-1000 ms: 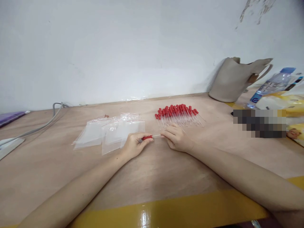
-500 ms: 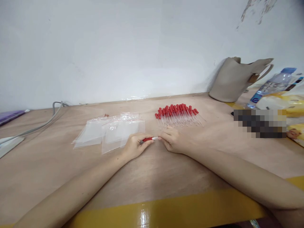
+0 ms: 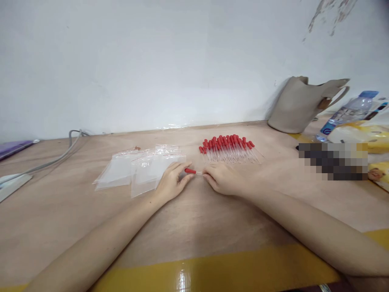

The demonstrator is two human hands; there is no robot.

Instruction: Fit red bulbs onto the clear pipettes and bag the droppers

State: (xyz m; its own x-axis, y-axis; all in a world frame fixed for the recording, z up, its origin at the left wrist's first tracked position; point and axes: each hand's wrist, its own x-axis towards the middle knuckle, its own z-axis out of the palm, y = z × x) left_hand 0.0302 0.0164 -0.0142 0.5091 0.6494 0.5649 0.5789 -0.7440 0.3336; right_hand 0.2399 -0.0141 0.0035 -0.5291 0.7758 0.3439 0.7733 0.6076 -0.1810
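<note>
A dropper with a red rubber bulb [image 3: 190, 171] and a thin clear tube lies level between my hands. My right hand [image 3: 223, 178] pinches the tube end, with its fingertips closed together. Around the bulb, my left hand [image 3: 174, 178] has thumb and fingers apart, a small gap showing above the red rubber; whether the thumb brushes it is hard to see. Just beyond my right hand lies a row of several more droppers [image 3: 226, 147], red bulbs pointing away from me. Clear zip bags [image 3: 152, 168] lie flat, overlapping, behind and left of my left hand.
To the right are a beige pitcher-shaped container [image 3: 299, 107], a water bottle [image 3: 349, 113], a yellow-and-white package [image 3: 364, 136] and a blurred-out dark object [image 3: 334, 160]. A grey cable [image 3: 57, 156] runs along the left. Yellow tape [image 3: 212, 267] edges the table; a wall stands behind.
My left hand's fingers have opened from around the red bulb, which is now more exposed. My right hand keeps its pinch on the tube in nearly the same place.
</note>
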